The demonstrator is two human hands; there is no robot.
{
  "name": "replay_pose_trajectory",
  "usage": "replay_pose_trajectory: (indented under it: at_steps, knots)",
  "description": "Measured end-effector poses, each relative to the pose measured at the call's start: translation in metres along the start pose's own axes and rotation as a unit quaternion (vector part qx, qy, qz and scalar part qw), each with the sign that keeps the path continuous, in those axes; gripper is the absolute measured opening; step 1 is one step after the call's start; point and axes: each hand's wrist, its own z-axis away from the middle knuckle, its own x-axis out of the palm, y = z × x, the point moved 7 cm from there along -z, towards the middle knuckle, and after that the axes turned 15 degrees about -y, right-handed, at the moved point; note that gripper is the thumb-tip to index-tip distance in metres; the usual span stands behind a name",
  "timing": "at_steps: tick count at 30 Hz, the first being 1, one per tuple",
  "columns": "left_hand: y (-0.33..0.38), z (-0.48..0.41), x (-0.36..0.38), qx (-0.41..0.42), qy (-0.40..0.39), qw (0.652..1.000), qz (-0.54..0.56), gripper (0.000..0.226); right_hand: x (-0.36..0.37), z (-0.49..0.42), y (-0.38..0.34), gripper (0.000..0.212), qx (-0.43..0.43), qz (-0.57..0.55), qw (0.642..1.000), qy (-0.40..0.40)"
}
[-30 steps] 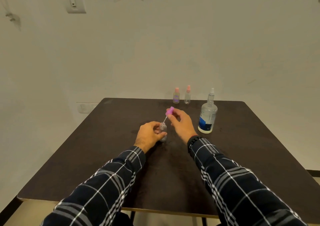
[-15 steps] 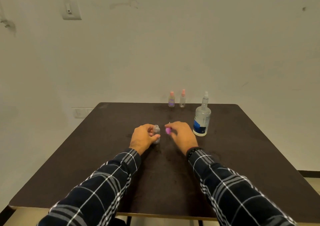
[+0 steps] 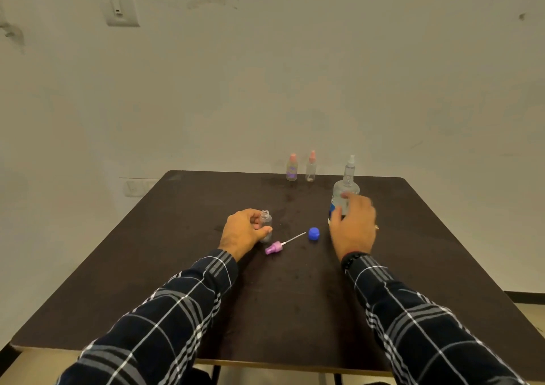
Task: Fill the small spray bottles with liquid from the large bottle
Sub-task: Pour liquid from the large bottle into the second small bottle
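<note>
Both arms wear long sleeves of dark navy, nearly black cloth, crossed by a plaid of thin white lines and wider grey bands. The left sleeve (image 3: 165, 319) ends just behind the left hand (image 3: 244, 232), with grey stripes close together at the cuff. The right sleeve (image 3: 418, 325) stops behind the right hand (image 3: 354, 225), where a black beaded bracelet (image 3: 352, 258) circles the wrist. A small ring (image 3: 376, 227) shows at that hand's outer edge.

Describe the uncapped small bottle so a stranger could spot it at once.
Start at the dark table; near its middle the left hand grips a small clear bottle. Unlike the two pink-topped bottles at the far edge, its neck is open, and a purple spray pump lies beside it.
</note>
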Motion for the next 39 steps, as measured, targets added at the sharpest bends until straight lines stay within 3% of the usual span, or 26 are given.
replay_pose_trajectory:
  at_steps: [1, 3, 5, 7, 9, 16, 30, 39]
  knots:
    - [0.0, 0.0, 0.0, 0.0, -0.001, 1.0, 0.003, 0.04, -0.007, -0.003, 0.015, 0.043, 0.061, -0.033, 0.997, 0.031]
    - [0.0, 0.001, 0.0, 0.002, -0.002, 1.0, 0.009, 0.04, -0.004, -0.014, 0.036, 0.075, 0.141, -0.097, 0.985, -0.005]
    - [-0.003, 0.001, 0.0, 0.006, -0.004, 1.0, 0.022, 0.039, 0.01, -0.027, 0.043, 0.101, 0.136, -0.165, 0.972, -0.092]
    - [-0.005, 0.0, 0.0, 0.008, -0.004, 0.999, 0.034, 0.037, 0.023, -0.037, 0.037, 0.107, 0.096, -0.227, 0.955, -0.162]
    - [-0.006, -0.001, 0.0, 0.009, -0.006, 0.999, 0.041, 0.034, 0.029, -0.045, 0.032, 0.105, 0.075, -0.242, 0.949, -0.19]
    - [-0.007, -0.003, 0.0, 0.009, -0.019, 0.999, 0.031, 0.032, 0.029, -0.055, 0.033, 0.081, 0.079, -0.186, 0.964, -0.173]
    - [-0.004, 0.0, -0.002, -0.014, -0.019, 0.999, 0.026, 0.031, 0.071, -0.039, -0.048, 0.081, -0.125, -0.043, 0.938, -0.321]
    - [-0.005, -0.001, 0.0, -0.016, -0.02, 0.999, 0.032, 0.029, 0.086, -0.027, -0.055, 0.082, -0.141, 0.093, 0.92, -0.353]
